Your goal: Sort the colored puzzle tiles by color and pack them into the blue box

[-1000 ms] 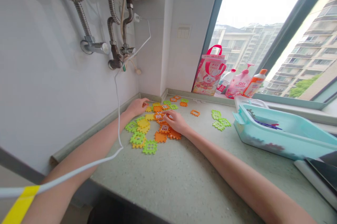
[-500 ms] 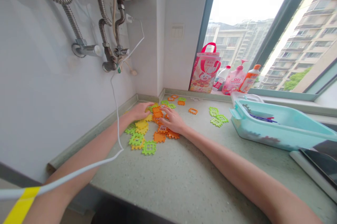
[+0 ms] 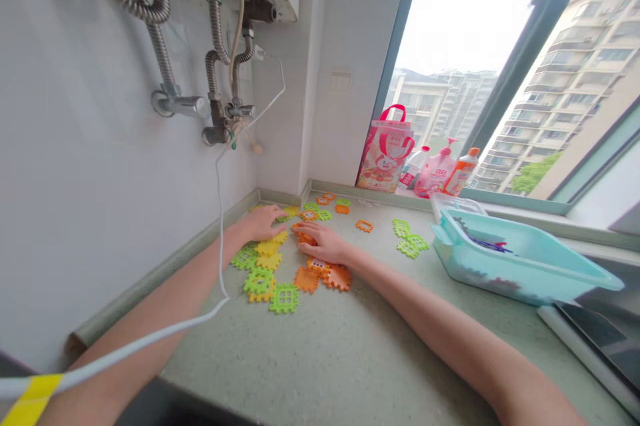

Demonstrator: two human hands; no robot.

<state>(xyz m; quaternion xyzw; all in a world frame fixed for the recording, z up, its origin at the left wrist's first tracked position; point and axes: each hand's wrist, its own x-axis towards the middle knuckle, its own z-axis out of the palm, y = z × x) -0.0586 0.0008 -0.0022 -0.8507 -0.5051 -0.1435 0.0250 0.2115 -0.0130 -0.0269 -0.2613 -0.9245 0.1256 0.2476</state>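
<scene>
1. The left hand [image 3: 263, 223] lay palm down, fingers reaching forward over the yellow pieces [image 3: 269, 262], near the wall; whether it pinched any could not be told.
2. The right hand [image 3: 323, 243] rested on the orange pieces [image 3: 306, 279] with its fingers slightly apart, their tips partly hidden; a pinch could not be confirmed.
3. The notched pieces lay flat and overlapping on the countertop [image 3: 380, 346], between and in front of the hands, probably to keep them within easy reach. Yellow sat mostly left, orange right, perhaps grouped by colour; green pieces [image 3: 285, 298] lay among them.
4. The turquoise bin [image 3: 530, 286] stood apart on the right, seemingly leaving the hands room.
5. By the window, the pink pump bottle [image 3: 435, 173] bore white characters that looked like 立白. Print on the pink bag [image 3: 385, 159] and the orange-capped bottle [image 3: 461, 174] was too small to read.
</scene>
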